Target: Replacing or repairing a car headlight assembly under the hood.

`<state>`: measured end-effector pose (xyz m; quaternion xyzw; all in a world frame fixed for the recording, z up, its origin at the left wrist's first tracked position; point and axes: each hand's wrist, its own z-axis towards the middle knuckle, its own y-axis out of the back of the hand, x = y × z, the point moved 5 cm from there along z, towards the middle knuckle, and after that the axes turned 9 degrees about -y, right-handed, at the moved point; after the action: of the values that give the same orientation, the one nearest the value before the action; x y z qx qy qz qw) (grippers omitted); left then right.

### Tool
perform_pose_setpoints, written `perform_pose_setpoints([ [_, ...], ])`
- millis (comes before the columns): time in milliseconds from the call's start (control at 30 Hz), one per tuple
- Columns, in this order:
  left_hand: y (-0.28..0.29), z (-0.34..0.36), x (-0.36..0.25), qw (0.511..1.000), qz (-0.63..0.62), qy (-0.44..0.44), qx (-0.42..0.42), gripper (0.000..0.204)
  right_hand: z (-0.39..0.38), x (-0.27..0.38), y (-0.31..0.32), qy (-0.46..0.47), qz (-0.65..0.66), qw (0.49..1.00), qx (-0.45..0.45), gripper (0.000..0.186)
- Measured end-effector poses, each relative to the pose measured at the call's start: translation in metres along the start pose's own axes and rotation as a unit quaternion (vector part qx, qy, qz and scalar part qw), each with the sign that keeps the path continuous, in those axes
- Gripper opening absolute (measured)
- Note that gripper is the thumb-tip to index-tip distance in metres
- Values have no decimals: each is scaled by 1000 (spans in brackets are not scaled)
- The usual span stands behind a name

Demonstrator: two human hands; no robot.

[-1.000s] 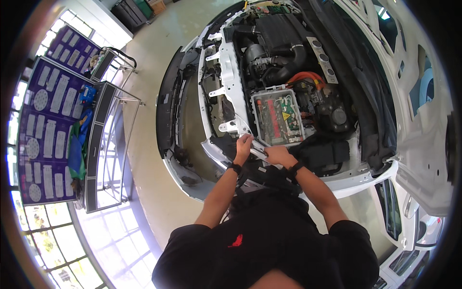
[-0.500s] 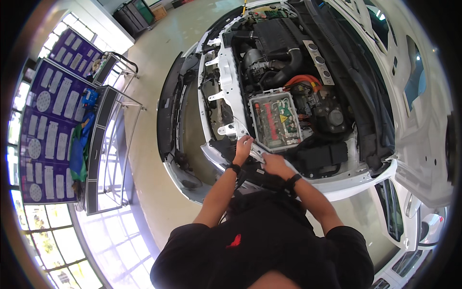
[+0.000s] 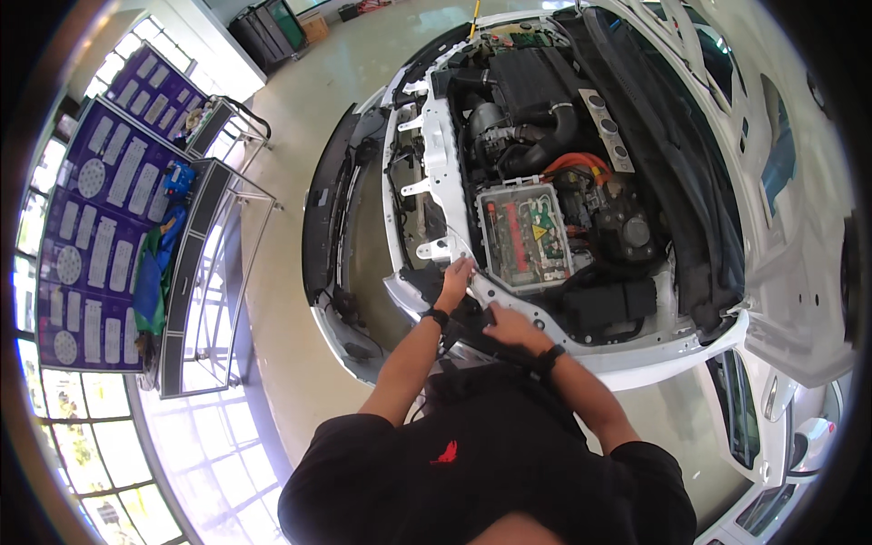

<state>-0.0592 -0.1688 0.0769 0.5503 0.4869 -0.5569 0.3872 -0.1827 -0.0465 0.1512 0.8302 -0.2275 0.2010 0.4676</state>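
The white car (image 3: 649,361) is found w/ its front part opened, and the clear box (image 3: 485,238) is mounted in it. Left of this box the white front bar (image 3: 440,154) is seen; from its end, along the near side of the box, the metal edge (image 3: 500,298) is run.

Compared w/ 1 s ago, the right hand (image 3: 514,328) has been drawn farther from the box, toward the body, so more of the edge is uncovered; for the work, better access there is judged. Its fingers are curled, w/ a dark piece (image 3: 491,315) at the tips; if it is gripped, cannot be told. The left hand (image 3: 458,277) is kept at the bar's end, near the box's lower-left corner, fingers bent; if sth. is pinched, cannot be told.

Re writing: on the purple boards (image 3: 95,245), far left of the box, print is too small to be read. Nearer the body than the box, a red emblem (image 3: 445,452) is worn on the shirt (image 3: 527,445). Inside the box's outline, a yellow triangle label (image 3: 540,232) is seen; no brand can be made out.
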Motion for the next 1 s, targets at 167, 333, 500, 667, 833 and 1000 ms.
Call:
perform_pose_setpoints([
  [167,-10,-4,-8,996,11,-7,83,27,19,-28,50,8,-140,976,-165,34],
  [333,-6,-3,-11,997,-10,44,66,23,5,-12,39,-5,-121,980,-158,30],
  [500,-14,-6,-8,998,-4,25,51,20,-4,-6,4,-21,-1,1000,-19,40],
  [667,-1,3,0,997,48,-35,47,27,13,-21,52,-20,-89,978,-186,31],
  [833,-15,-1,-10,995,13,33,91,19,12,-37,48,-73,-106,971,-203,33],
  [1000,-16,-2,-10,999,13,0,37,24,-13,-4,8,-65,-25,996,-55,46],
])
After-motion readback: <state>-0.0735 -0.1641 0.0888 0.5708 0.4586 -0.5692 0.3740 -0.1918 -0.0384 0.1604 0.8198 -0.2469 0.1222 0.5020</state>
